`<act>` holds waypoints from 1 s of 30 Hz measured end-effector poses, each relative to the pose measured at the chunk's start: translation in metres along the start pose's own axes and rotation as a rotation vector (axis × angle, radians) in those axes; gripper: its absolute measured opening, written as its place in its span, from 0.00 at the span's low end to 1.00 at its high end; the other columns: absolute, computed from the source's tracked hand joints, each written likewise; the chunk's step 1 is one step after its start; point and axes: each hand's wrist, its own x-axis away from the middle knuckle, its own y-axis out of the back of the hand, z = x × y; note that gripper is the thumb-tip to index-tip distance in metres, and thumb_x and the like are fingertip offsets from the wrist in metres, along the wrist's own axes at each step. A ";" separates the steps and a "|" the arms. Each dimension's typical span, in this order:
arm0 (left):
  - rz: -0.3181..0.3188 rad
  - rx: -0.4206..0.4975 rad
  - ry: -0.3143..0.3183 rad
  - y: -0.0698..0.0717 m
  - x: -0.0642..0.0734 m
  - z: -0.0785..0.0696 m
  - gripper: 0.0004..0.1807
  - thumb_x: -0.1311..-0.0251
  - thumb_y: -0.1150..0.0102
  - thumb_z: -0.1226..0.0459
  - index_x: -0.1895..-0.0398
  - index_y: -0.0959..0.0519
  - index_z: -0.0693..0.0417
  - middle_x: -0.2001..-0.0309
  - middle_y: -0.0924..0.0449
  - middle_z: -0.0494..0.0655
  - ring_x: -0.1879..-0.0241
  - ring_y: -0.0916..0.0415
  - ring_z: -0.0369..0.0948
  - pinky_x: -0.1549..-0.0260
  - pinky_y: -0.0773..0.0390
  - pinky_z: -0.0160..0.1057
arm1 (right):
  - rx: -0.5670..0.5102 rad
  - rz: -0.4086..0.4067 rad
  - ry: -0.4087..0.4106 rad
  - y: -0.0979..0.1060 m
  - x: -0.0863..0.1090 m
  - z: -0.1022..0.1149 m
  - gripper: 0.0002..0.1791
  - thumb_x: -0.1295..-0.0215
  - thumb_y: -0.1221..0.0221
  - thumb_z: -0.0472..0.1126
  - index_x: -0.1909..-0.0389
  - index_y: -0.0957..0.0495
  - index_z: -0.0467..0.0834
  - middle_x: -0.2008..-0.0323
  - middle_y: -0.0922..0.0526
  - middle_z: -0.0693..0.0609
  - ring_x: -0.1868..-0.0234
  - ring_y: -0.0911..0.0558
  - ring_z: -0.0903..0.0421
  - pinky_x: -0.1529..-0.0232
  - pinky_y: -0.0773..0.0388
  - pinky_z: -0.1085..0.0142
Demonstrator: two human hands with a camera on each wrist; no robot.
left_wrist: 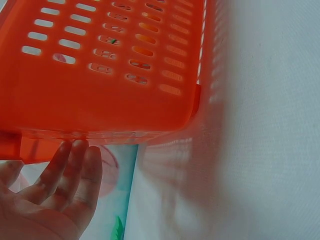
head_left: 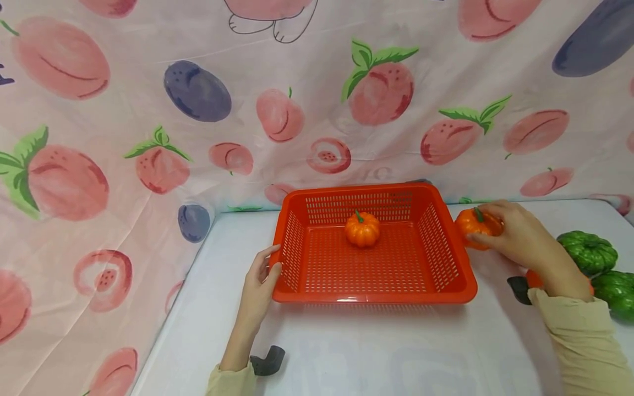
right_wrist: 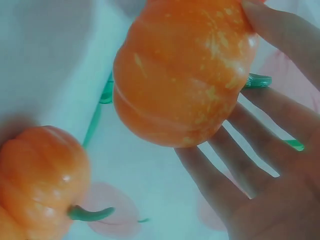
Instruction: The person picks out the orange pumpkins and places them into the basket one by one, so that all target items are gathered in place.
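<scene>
An orange toy pumpkin [head_left: 471, 226] with a green stem is held between the thumb and fingers of my right hand [head_left: 520, 234], just outside the basket's right rim. The right wrist view shows the held pumpkin [right_wrist: 182, 75] from close by, fingers spread along one side. My left hand [head_left: 257, 286] touches the left side of the red plastic basket [head_left: 366, 298]; in the left wrist view its fairly straight fingers [left_wrist: 75, 172] reach up to the basket wall. Inside the basket, toward the back, sits another orange pumpkin [head_left: 362, 230].
Green pumpkins [head_left: 588, 252] lie at the right, beyond the right forearm. An orange pumpkin [head_left: 536, 278] is partly hidden under the right wrist; the right wrist view also shows an orange pumpkin [right_wrist: 45, 180]. A fruit-printed cloth [head_left: 238, 110] hangs behind the white table [head_left: 356, 352].
</scene>
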 end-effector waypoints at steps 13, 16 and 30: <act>-0.002 -0.001 0.008 0.000 0.000 0.001 0.22 0.27 0.47 0.62 0.32 0.31 0.48 0.39 0.26 0.57 0.43 0.24 0.52 0.49 0.18 0.41 | 0.005 -0.032 0.015 0.013 -0.005 0.012 0.35 0.48 0.25 0.44 0.45 0.25 0.27 0.46 0.25 0.29 0.45 0.28 0.32 0.47 0.31 0.34; -0.002 -0.004 0.007 0.000 0.000 0.001 0.22 0.27 0.47 0.62 0.32 0.31 0.48 0.39 0.26 0.57 0.43 0.24 0.52 0.49 0.18 0.41 | 0.010 -0.038 0.020 0.015 -0.006 0.013 0.35 0.49 0.25 0.43 0.45 0.25 0.27 0.45 0.25 0.29 0.45 0.28 0.33 0.47 0.30 0.34; -0.006 -0.007 0.006 0.000 0.000 0.000 0.21 0.27 0.48 0.62 0.32 0.30 0.46 0.39 0.26 0.56 0.43 0.24 0.51 0.48 0.19 0.44 | 0.001 -0.075 0.043 0.030 -0.007 0.028 0.34 0.50 0.24 0.43 0.45 0.24 0.29 0.44 0.26 0.31 0.43 0.29 0.33 0.45 0.32 0.35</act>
